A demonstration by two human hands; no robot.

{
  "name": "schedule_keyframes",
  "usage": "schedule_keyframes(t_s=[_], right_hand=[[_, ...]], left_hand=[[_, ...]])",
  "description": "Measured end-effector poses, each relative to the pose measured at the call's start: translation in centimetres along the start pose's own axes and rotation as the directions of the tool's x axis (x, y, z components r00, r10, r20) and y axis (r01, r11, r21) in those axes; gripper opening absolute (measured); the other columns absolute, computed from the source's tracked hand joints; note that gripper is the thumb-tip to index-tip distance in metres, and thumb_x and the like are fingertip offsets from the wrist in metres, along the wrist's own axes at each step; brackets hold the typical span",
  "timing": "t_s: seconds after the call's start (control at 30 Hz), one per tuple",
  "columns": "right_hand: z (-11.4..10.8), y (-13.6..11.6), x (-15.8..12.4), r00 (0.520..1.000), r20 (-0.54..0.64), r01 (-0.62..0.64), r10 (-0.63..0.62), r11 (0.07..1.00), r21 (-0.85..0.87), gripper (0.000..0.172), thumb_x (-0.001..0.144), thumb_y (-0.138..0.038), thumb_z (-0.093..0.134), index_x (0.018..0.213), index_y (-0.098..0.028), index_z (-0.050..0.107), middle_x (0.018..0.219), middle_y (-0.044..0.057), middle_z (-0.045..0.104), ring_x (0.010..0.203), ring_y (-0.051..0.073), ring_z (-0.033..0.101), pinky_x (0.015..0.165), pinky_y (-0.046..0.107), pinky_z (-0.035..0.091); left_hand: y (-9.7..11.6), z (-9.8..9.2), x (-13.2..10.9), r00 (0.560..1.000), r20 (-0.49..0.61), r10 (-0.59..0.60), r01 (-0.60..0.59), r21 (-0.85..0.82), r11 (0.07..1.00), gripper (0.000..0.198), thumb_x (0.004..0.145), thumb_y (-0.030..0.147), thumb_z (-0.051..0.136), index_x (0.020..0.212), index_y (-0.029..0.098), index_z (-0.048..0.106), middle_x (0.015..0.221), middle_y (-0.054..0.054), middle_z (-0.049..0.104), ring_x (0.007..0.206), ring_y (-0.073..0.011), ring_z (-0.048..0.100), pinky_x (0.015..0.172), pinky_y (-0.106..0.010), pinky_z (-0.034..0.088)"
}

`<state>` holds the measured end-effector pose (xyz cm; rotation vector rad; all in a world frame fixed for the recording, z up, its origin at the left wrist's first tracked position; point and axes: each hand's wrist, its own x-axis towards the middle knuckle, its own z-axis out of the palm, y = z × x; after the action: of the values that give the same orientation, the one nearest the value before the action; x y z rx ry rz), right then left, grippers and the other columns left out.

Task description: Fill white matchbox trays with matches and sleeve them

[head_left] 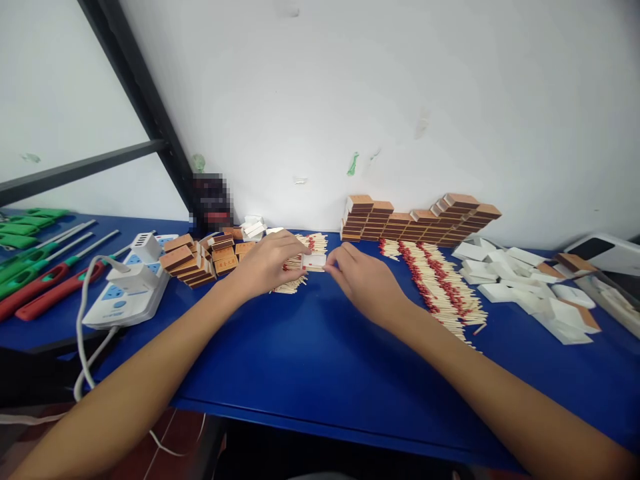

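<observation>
White matchbox tray (315, 260) located at view centre, above the blue table (300, 373). Left hand (269, 262) closed on its nine o'clock end; right hand (369, 283) pinching its three o'clock end. Stacked matchboxes (420, 225) at two o'clock; loose matches (443, 290) toward three.

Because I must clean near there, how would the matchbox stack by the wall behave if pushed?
The matchbox stack would probably slide apart, since no binding shows. Its stepped top boxes, jutting unevenly at right, might topple first.
</observation>
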<state>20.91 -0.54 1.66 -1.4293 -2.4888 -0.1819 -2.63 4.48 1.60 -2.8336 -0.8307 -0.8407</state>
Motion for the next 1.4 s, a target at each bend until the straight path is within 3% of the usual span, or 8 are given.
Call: schedule_keyframes(t_s=[0.2,0.3,0.4,0.53,0.63,0.77,1.13,1.4], right_hand=[[1.4,0.5,0.1,0.984,-0.123,0.108,-0.129,0.981,-0.160,0.026,0.110,-0.024,0.043,0.100,-0.015,0.065,0.098,0.009,0.068,0.085,0.020,0.063,0.055,0.033,0.028],[1.1,1.2,-0.4,0.950,-0.274,0.150,-0.151,0.988,-0.024,0.026,0.109,-0.026,0.045,0.097,-0.016,0.066,0.093,0.007,0.068,0.079,0.018,0.061,0.060,0.031,0.033],[0.7,2.8,-0.7,0.921,-0.390,0.088,0.013,0.967,0.240,0.024,0.106,-0.031,0.051,0.093,-0.018,0.066,0.080,0.003,0.064,0.068,0.015,0.055,0.063,0.030,0.037],[1.5,3.6,-0.2,0.973,-0.189,-0.003,0.133,0.826,0.563,0.023,0.101,-0.034,0.060,0.086,-0.020,0.068,0.071,0.000,0.061,0.063,0.015,0.052,0.061,0.029,0.039],[2.9,2.2,0.8,0.999,-0.036,0.048,-0.033,0.737,0.675,0.013,0.097,-0.029,0.066,0.089,-0.020,0.072,0.077,0.000,0.063,0.066,0.013,0.053,0.064,0.027,0.041],[4.4,-0.4,2.1,0.974,-0.005,0.159,-0.228,0.666,0.729,0.006,0.095,-0.021,0.069,0.092,-0.019,0.074,0.080,-0.001,0.061,0.072,0.012,0.054,0.068,0.025,0.042],[4.5,-2.1,3.2,0.967,0.091,0.141,-0.239,0.795,0.590,0.009,0.097,-0.021,0.069,0.089,-0.017,0.070,0.086,0.000,0.060,0.074,0.012,0.052,0.066,0.025,0.036],[2.5,2.6,-0.6,0.970,0.209,0.042,-0.128,0.928,0.371,0.013,0.103,-0.025,0.058,0.093,-0.019,0.062,0.097,0.004,0.063,0.074,0.014,0.055,0.066,0.028,0.038]], left_hand=[[0.9,0.5,0.2,1.000,-0.016,-0.021,0.019,-0.119,0.993,0.027,0.091,0.027,0.076,0.115,0.015,0.072,0.109,-0.011,0.076,0.104,-0.0257,0.067,0.094,-0.042,0.054],[1.5,0.3,0.3,0.994,0.035,-0.108,0.113,-0.188,0.976,0.028,0.087,0.029,0.080,0.112,0.018,0.075,0.104,-0.008,0.077,0.101,-0.0243,0.068,0.092,-0.040,0.053],[3.0,-0.2,0.1,0.969,0.195,-0.153,0.211,-0.326,0.922,0.025,0.079,0.035,0.085,0.100,0.022,0.079,0.090,-0.002,0.076,0.082,-0.0177,0.066,0.078,-0.032,0.051],[5.7,-0.2,-1.4,0.933,0.350,-0.086,0.244,-0.438,0.865,0.026,0.075,0.038,0.088,0.095,0.023,0.079,0.084,0.000,0.073,0.076,-0.0157,0.061,0.070,-0.029,0.047],[7.3,0.4,-2.8,0.947,0.310,-0.079,0.222,-0.458,0.861,0.029,0.076,0.038,0.085,0.100,0.022,0.078,0.087,-0.002,0.073,0.080,-0.0175,0.064,0.077,-0.032,0.050],[8.6,1.9,-3.8,0.976,0.217,-0.023,0.120,-0.447,0.886,0.027,0.081,0.034,0.078,0.103,0.019,0.076,0.089,-0.003,0.071,0.082,-0.0180,0.066,0.078,-0.032,0.052],[9.2,2.2,-4.2,0.964,0.264,-0.036,0.141,-0.391,0.910,0.030,0.078,0.040,0.078,0.099,0.020,0.071,0.082,0.002,0.073,0.065,-0.0142,0.062,0.057,-0.028,0.041],[8.8,2.3,-3.8,0.950,0.288,-0.122,0.220,-0.339,0.915,0.029,0.080,0.043,0.078,0.100,0.023,0.071,0.078,0.003,0.069,0.062,-0.0135,0.060,0.058,-0.028,0.040]])
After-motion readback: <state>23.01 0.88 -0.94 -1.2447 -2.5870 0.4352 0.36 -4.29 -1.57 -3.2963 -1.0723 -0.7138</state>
